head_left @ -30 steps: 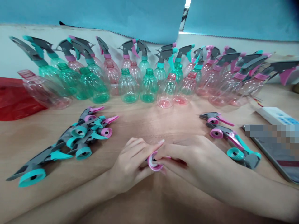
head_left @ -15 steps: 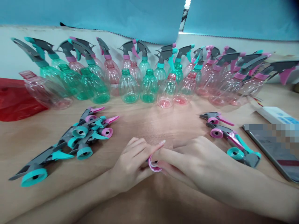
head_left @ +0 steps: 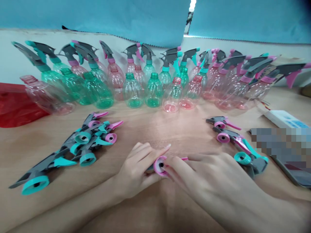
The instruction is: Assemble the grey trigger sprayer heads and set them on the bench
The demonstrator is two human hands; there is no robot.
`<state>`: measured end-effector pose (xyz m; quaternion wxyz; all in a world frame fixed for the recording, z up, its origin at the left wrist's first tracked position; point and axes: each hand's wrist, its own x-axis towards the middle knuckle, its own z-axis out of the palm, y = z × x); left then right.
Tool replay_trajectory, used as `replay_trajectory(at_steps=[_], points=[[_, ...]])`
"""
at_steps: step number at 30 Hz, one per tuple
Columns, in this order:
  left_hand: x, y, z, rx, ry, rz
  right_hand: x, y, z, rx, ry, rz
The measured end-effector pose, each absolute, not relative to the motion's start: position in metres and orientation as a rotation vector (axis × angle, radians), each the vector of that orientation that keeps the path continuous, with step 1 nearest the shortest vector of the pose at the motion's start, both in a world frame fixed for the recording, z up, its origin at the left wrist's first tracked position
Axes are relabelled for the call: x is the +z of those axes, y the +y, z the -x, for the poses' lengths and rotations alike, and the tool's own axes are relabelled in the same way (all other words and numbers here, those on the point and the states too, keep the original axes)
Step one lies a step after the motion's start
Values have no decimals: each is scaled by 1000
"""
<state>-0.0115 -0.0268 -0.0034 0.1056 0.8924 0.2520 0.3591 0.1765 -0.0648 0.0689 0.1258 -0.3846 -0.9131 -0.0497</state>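
Between my two hands is a spray trigger head [head_left: 159, 165] with a pink collar, its round opening facing me. My left hand [head_left: 136, 166] is closed around its grey body, which is mostly hidden by the fingers. The fingers of my right hand [head_left: 206, 174] are closed on the collar's right edge, and a bit of pink trigger shows above them. To the left lies a pile of grey spray heads [head_left: 82, 139] with teal and pink collars. Right of my right hand lie several more spray heads [head_left: 230, 136].
Spray bottles [head_left: 133, 94], green and pink, stand in rows at the back, some with heads on and some without. A red bag [head_left: 21, 103] lies at the left edge. On the right are a phone [head_left: 286, 161] and a white box [head_left: 284, 119].
My right fingers have shifted on the collar, so its opening and dark centre hole now show more fully. The pink trigger has come into view above my right hand.
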Motion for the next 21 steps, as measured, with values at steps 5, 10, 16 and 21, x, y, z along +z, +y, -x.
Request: replay_trajectory(at_steps=[5,10,16,21], points=[[-5,-28,12,1044,716,-2695,70,-63,-178,-22,-2702,1083],[-4,-28,12,1093,682,-2722,69,-58,-179,131,-2662,1094],[-2,-27,11,1110,655,-2750,61,-58,-177,165,-2482,1093],[-3,-27,11,1116,674,-2720,58,-59,-173,298,-2366,1247]])
